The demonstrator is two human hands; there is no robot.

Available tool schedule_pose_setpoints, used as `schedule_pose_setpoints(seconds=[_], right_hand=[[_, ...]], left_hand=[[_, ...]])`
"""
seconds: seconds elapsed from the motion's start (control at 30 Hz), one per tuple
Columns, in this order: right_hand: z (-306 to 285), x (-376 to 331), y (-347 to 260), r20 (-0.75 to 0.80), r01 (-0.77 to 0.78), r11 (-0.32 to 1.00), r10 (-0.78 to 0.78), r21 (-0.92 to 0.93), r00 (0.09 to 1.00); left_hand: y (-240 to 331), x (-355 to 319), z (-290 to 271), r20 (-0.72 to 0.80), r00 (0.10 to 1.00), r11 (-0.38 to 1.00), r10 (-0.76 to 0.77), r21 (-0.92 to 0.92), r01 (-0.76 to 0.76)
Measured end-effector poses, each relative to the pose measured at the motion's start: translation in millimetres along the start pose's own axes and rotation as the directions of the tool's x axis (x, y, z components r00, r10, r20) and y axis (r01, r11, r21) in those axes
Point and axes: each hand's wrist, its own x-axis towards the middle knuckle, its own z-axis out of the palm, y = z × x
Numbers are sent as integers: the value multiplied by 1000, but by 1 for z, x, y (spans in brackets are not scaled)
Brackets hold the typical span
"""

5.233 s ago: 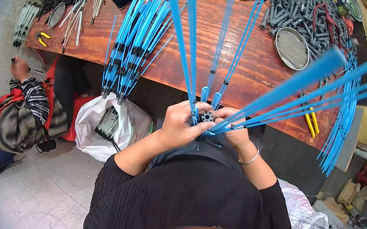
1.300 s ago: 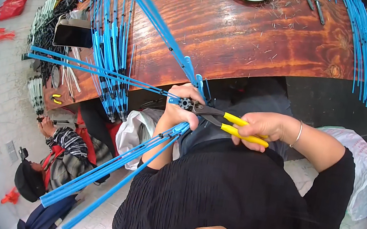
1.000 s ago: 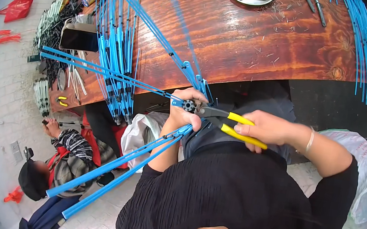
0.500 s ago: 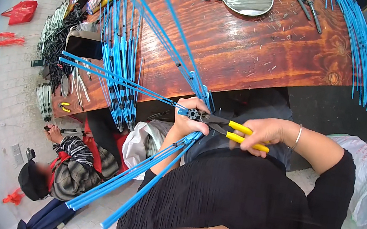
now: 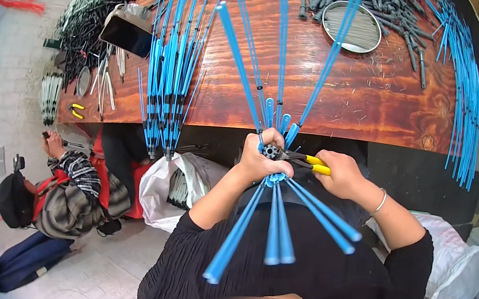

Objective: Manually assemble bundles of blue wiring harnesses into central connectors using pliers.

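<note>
Near the table's front edge, my left hand point(image 5: 255, 163) is closed around the middle of an umbrella frame. Its black notched hub point(image 5: 271, 151) shows between my thumb and fingers. Blue ribs point(image 5: 241, 220) fan out from that grip, some toward the table and some toward my chest. My right hand point(image 5: 341, 174) is wrapped around the yellow handles of a pair of pliers point(image 5: 317, 164). The dark jaws point left and meet the hub's right side; what they grip there is too small to tell.
On the wooden table point(image 5: 222, 100) lie more blue ribs point(image 5: 170, 70), a phone point(image 5: 126, 36), a round tin of thin wires point(image 5: 352, 28) and dark grey parts point(image 5: 417, 58). Further blue ribs point(image 5: 467, 117) hang over the right end. A co-worker point(image 5: 74, 186) sits at left beside a white sack point(image 5: 161, 190).
The umbrella frame has turned in my left hand, its ribs swinging from the left to point up and down. The pliers stay at the hub; my view has shifted slightly.
</note>
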Motion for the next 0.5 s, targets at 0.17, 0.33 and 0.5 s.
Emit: schedule_pose_setpoints(seconds=[0.17, 0.33, 0.5], right_hand=[[8, 8, -5, -118, -25, 988, 6, -155, 993], [-33, -6, -24, -70, -196, 925, 183, -325, 981], [-49, -1, -51, 27, -125, 880, 154, -458, 988]], left_hand=[[6, -4, -1, -24, 1000, 995, 16, 100, -13], [15, 5, 13, -34, 999, 979, 23, 205, -16], [21, -7, 8, -69, 998, 963, 10, 270, 9]])
